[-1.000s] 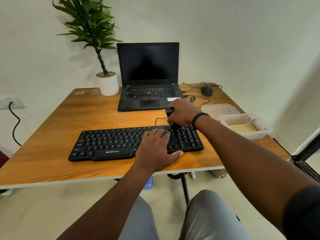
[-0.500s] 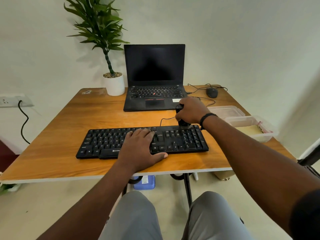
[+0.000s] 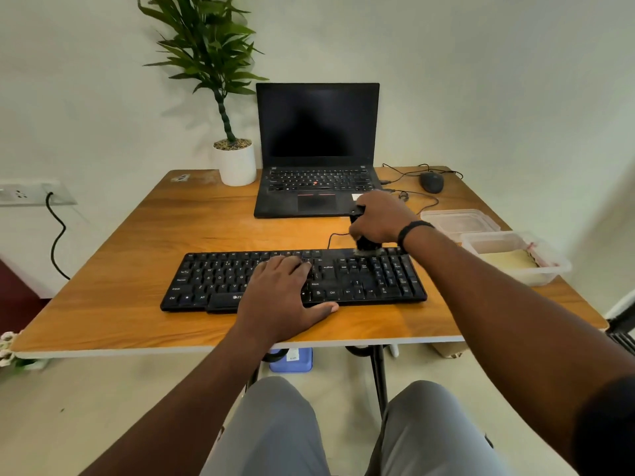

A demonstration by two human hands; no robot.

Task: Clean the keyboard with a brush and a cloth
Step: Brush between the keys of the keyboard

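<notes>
The right hand [image 3: 378, 218] is closed tight around a small black brush [image 3: 364, 243]. The soft end of the brush touches the far edge of the keyboard [image 3: 378, 280], toward its right side. The left hand [image 3: 283, 293] lies flat and open on the middle keys, pressing down, with its thumb on the tabletop [image 3: 120, 269] just past the near edge of the keyboard. A black band [image 3: 410, 231] sits on the right wrist.

The black keyboard lies near the front of the wooden tabletop. Far behind it is an open laptop [image 3: 316, 149] with a dark screen. To the left of the laptop stands a green plant in a white pot [image 3: 235, 163]. To the right is a mouse [image 3: 432, 182] with a thin wire. Two clear boxes [image 3: 494, 242] sit at the right side, and the nearer one holds something pale yellow that could be a cloth.
</notes>
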